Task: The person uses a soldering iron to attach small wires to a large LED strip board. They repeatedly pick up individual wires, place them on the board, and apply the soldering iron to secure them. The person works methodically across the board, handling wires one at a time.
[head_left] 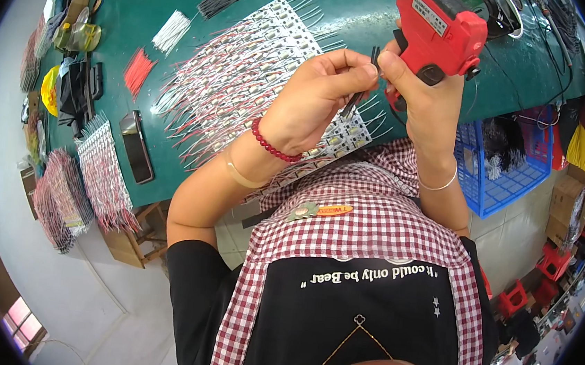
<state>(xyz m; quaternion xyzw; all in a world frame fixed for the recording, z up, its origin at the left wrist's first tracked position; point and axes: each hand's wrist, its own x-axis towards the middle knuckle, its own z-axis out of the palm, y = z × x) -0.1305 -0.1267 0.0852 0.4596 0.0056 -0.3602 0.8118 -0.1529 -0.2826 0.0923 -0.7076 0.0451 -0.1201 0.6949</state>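
My left hand [321, 94] is closed, with thumb and forefinger pinching several thin black strips [352, 104], which look like short wires or tubing. Close beside it, my right hand [428, 100] is wrapped round a red soldering gun [439, 32]; its thumb tip reaches the upper ends of the strips. Most of that hand's fingers are hidden behind the tool. Below my left hand lies a large white sheet of small circuit boards [246, 74], with many red and white wire leads sticking out of it.
Bundles of red [138, 73], white [171, 32] and black pieces [221, 0] lie on the green table [141, 2]. A phone [137, 148] and a smaller wired board sheet [104, 169] are at the left. Right of the table is a blue crate [501, 183]; cables trail behind the gun.
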